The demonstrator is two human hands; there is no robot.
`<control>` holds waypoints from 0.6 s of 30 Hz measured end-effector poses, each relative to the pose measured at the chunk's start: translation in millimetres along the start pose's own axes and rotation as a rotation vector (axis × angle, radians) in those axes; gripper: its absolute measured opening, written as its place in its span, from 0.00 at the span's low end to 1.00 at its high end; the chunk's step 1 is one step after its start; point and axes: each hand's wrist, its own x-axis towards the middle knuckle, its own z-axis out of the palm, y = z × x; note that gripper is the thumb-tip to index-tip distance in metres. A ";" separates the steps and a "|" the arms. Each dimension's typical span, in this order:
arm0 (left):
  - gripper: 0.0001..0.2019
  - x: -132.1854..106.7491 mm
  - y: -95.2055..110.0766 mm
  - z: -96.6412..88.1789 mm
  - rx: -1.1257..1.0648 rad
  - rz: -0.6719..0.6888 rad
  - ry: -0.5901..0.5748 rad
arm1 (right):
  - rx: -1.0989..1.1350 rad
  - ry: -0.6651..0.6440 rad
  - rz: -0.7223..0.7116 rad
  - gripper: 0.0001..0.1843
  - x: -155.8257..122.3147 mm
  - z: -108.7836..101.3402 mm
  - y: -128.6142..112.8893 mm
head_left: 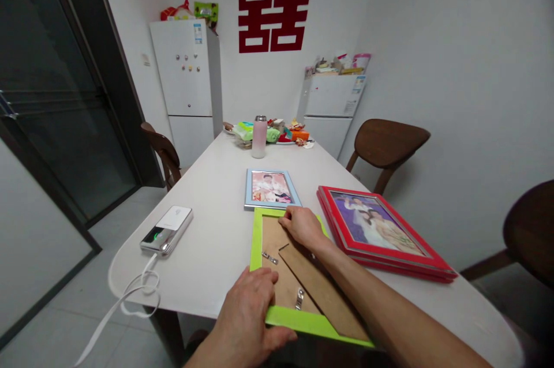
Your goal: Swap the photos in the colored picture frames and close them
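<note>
Left grip [251, 310] lies palm-down on the near left corner of the green frame [258, 241], fingers spread loosely and bent over the rail. It is open, pressing rather than closing around anything. Further left on the bench [208, 252] sits a power bank [167, 229], its white cable [130, 299] looping off the near edge. An elbow catching that loop could drag the bank to the floor.

The green frame lies face down between my two grips, brown backing board [303, 281] upward, with its stand flap and two small metal tabs [269, 257] showing. Its near rail sits right at the edge of the bench, and I cannot tell whether it overhangs. If my left grip lets up while the other one pulls toward me, I judge the frame could slide off into my lap or tip.

Right grip [303, 226] rests on the far rail with the knuckles bent and the fingertips tucked out of sight, so I cannot say whether it pinches anything or only presses. The tabs look thin and sharp-edged, and a fingertip slipping along the board could get nicked.

Just beyond the far rail lies a blue frame [270, 189], touching or nearly so, and a shove away from me would push it up the bench. To the right, a stack of red frames [381, 229] lies just beside my forearm, where a sideways sweep of the arm could knock the top one askew.
</note>
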 end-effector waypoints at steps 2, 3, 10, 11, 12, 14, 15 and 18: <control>0.23 0.7 1.5 -2.3 0.015 -0.007 -0.021 | 0.011 0.005 0.014 0.08 3.5 1.0 1.7; 0.24 1.0 2.5 -3.5 0.023 -0.013 -0.030 | 0.021 0.011 0.020 0.08 4.6 1.1 2.3; 0.25 6.0 21.3 1.4 0.135 0.001 -0.044 | 0.211 0.036 -0.057 0.16 -8.1 -15.6 6.5; 0.24 7.9 25.0 4.7 0.149 0.025 -0.052 | 0.251 0.029 -0.079 0.17 -13.7 -20.9 8.6; 0.24 9.9 28.1 8.2 0.161 0.049 -0.064 | 0.290 0.021 -0.098 0.16 -20.1 -26.6 11.5; 0.22 13.6 32.0 14.9 0.178 0.081 -0.086 | 0.352 0.007 -0.125 0.15 -34.4 -38.7 19.9; 0.21 14.7 32.5 17.4 0.187 0.087 -0.091 | 0.387 0.008 -0.124 0.15 -42.0 -44.7 25.3; 0.20 14.4 28.8 17.8 0.203 0.118 -0.062 | 0.684 0.092 0.004 0.14 -65.2 -59.7 42.2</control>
